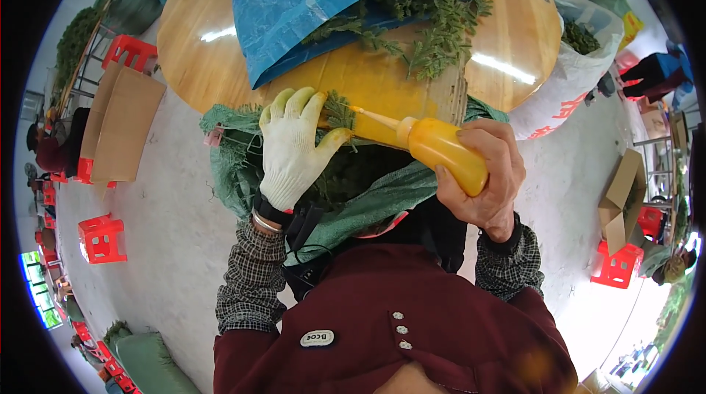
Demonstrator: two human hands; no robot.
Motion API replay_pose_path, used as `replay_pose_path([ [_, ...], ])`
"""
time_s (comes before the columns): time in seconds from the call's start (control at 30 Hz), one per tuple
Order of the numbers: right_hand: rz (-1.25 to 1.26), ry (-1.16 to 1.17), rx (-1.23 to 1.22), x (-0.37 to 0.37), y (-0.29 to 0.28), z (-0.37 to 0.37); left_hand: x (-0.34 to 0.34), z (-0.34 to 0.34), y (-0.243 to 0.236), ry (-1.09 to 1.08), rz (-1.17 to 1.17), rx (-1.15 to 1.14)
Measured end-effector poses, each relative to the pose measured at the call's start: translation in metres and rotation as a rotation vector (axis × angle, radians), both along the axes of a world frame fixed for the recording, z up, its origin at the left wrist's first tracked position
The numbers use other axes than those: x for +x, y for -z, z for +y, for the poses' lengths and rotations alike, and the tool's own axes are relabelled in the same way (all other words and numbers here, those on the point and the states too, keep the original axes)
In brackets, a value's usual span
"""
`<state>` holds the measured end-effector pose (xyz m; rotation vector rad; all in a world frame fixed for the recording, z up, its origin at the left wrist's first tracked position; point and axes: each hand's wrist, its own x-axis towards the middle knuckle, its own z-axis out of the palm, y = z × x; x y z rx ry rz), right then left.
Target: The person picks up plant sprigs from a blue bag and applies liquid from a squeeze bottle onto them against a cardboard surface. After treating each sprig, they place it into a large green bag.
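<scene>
My left hand [288,148], in a white knitted glove with yellow-stained fingertips, lies with fingers stretched out at the edge of a yellow-smeared cardboard sheet [397,96]. Between its forefinger and thumb is a small green sprig [339,112]; the thumb tip touches its lower part. My bare right hand [487,172] is wrapped round a yellow squeeze bottle [447,153], tilted so that its narrow nozzle points left at the sprig. Under both hands a green woven sack [386,195] hangs open, with dark greenery inside.
A round wooden table [198,48] carries a blue plastic sheet [294,4] with leafy green branches [448,19]. A white sack [581,63] of greenery stands to the right. Red stools [103,238] and cardboard boxes [121,126] stand around, with other people farther off.
</scene>
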<state>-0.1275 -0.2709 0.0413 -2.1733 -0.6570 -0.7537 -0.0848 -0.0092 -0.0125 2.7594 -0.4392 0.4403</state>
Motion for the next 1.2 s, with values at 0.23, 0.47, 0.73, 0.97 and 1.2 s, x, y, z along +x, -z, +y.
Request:
replay_pose_path([
  [0.23, -0.053, 0.005, -0.032, -0.002, -0.010, 0.014, 0.000, 0.002, 0.010, 0.009, -0.083, 0.008],
  [0.47, -0.063, 0.037, -0.057, -0.019, -0.016, 0.017, 0.000, 0.003, 0.011, 0.026, -0.112, 0.010],
  [0.73, -0.106, 0.061, -0.082, -0.036, -0.015, 0.019, -0.001, 0.004, 0.009, 0.023, -0.069, 0.012],
  [0.97, -0.094, 0.054, -0.113, -0.038, -0.008, 0.028, -0.001, 0.004, 0.012, 0.022, -0.105, 0.010],
  [1.2, -0.082, 0.110, -0.101, -0.055, -0.010, 0.023, 0.000, 0.006, 0.016, 0.029, -0.156, -0.003],
])
